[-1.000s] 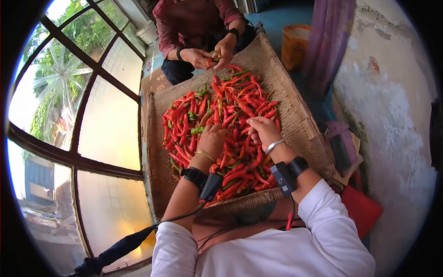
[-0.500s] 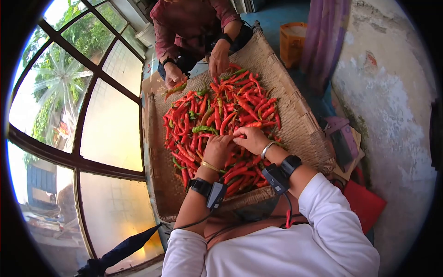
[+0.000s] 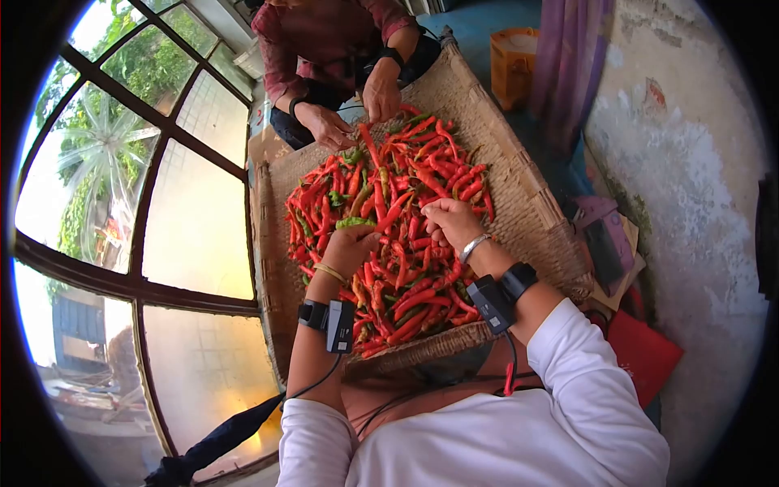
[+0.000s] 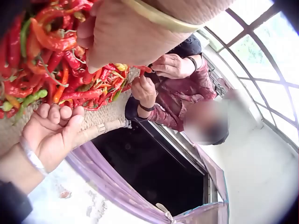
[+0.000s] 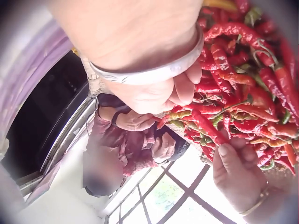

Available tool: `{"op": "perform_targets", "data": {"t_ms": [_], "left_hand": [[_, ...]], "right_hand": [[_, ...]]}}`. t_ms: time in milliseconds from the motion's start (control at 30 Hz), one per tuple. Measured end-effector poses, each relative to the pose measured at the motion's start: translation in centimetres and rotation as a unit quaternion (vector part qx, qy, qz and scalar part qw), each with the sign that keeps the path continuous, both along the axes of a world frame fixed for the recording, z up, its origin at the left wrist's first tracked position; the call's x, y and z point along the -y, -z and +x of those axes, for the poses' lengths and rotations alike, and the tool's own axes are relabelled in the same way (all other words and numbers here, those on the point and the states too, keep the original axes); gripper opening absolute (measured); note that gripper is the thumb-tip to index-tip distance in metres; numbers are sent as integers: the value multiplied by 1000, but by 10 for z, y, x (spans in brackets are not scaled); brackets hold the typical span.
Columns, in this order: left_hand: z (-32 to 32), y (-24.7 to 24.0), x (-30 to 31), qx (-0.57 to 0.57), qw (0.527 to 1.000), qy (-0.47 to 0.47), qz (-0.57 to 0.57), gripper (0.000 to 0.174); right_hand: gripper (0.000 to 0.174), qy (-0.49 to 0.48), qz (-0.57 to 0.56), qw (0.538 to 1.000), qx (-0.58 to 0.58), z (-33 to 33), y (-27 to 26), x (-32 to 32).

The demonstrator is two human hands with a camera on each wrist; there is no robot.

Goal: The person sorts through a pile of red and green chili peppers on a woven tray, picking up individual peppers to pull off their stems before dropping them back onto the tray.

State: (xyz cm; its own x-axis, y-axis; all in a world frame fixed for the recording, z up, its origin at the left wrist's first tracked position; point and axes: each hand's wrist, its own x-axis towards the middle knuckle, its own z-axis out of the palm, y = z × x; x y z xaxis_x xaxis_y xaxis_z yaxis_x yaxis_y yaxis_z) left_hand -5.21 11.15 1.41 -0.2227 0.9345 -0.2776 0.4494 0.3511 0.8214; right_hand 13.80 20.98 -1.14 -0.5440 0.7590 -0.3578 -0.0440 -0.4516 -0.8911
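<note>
On woven tray [image 3: 523,207], near side of chili pile [image 3: 414,187]: both hands in the chilies.
Left hand [image 3: 347,247] pinches one red chili [image 5: 209,127] at pile's near-left; right hand [image 3: 450,221] just beside it, fingers curled, can't tell if holding anything. Other person's hands [image 3: 329,126] at far edge; window [image 3: 191,227] left.

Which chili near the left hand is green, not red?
The chili lying just beyond the left hand fingertips; those around it are red.
</note>
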Motion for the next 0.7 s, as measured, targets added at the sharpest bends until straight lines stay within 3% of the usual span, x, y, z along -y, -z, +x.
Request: {"op": "perform_targets", "data": {"t_ms": [67,100,200,267,300,400,500,700], "left_hand": [[4,-25,-18,23,992,-99,74,28],[2,-25,-24,23,992,-100,73,28],[2,-19,-41,-66,930,-173,317,30],[14,-13,-25,-232,954,-59,180,24],[28,-14,-15,-258,958,-7,122,20],[55,7,14,-358,931,33,59,32],[69,12,27,-384,923,18,17,30],[55,29,30,-320,942,24,98,22]], "right_hand": [[15,-5,-3,1000,3,1,-4,2],[14,-9,-3,1000,6,1,-5,3],[15,-9,1,1000,10,1,-2,3],[16,-13,17,1000,21,1,0,1],[18,-20,31,999,32,0,3,2],[17,-73,28,997,22,-3,10,5],[17,-134,108,984,43,-7,11,12],[19,-171,167,965,104,-7,24,17]]}}
